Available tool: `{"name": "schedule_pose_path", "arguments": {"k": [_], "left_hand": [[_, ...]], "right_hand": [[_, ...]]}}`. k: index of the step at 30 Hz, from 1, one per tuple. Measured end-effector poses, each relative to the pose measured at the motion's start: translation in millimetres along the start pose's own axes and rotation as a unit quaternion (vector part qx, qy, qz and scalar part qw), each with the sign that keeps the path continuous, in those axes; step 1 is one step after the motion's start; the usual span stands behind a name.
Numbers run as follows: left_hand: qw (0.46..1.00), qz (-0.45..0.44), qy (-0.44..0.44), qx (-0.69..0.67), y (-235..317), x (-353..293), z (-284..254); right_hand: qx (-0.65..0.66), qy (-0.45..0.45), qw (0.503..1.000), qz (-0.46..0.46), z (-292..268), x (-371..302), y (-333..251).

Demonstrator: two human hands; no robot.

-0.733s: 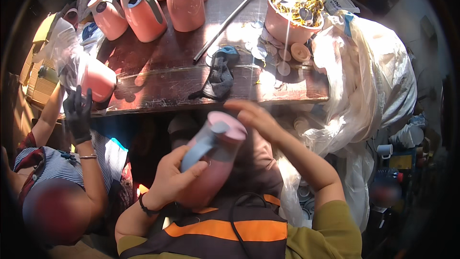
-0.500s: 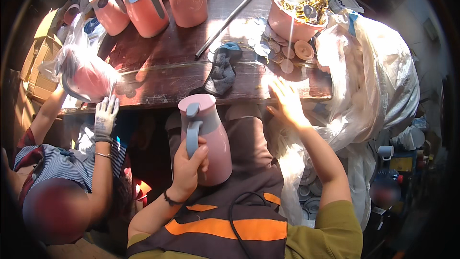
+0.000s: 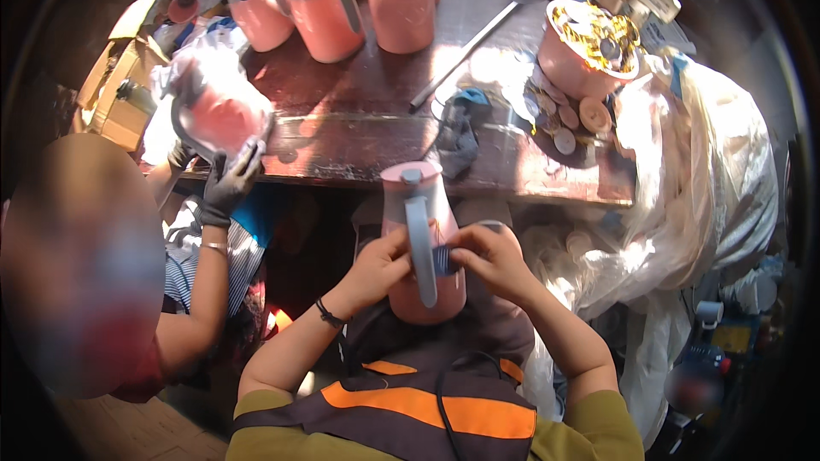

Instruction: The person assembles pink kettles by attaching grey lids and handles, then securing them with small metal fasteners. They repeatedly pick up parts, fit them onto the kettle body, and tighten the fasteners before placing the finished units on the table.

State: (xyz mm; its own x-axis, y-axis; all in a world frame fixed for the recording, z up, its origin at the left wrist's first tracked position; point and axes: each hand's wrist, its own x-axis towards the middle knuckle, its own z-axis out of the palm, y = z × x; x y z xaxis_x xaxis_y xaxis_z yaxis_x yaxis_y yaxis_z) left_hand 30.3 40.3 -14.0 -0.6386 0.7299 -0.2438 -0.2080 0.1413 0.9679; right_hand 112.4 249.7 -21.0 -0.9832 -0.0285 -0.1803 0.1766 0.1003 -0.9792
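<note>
A pink vacuum jug [image 3: 446,294] with a grey handle [image 3: 418,248] rests upright in my lap, its handle facing me. My left hand [image 3: 376,271] is closed at the left side of the handle; what its fingertips pinch is hidden. My right hand [image 3: 498,263] pinches a small dark blue tag [image 3: 443,260] against the jug's side, just right of the handle. A thin cord shows above the tag. Ahead on the table, a pink tub [image 3: 571,68] holds a tangle of gold strings [image 3: 598,30] with dark discs among them.
Several pink jugs [image 3: 320,21] stand at the back left. A gloved co-worker's hand [image 3: 231,183] touches a plastic-wrapped pink jug [image 3: 218,124]. A metal rod [image 3: 465,55], grey cloth [image 3: 457,137] and round pieces [image 3: 564,115] lie on the table [image 3: 342,132]. Plastic bags [image 3: 709,145] hang at the right.
My left hand has shifted on the handle. My right hand has come from the table edge to the jug, now with a dark blue tag. The view has shifted left.
</note>
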Motion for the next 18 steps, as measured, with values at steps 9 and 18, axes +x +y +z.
{"name": "schedule_pose_path", "arguments": {"k": [9, 18], "left_hand": [[0.966, -0.046, -0.089, 0.238, 8.6, 2.7, -20.8], [0.952, -0.044, -0.073, 0.294, 17.6, -16.9, -23.5]], "right_hand": [[-0.196, -0.109, 0.965, -0.133, 2.2, 16.6, -1.5], [0.065, -0.028, 0.997, -0.04, -5.0, -5.6, 44.5]]}}
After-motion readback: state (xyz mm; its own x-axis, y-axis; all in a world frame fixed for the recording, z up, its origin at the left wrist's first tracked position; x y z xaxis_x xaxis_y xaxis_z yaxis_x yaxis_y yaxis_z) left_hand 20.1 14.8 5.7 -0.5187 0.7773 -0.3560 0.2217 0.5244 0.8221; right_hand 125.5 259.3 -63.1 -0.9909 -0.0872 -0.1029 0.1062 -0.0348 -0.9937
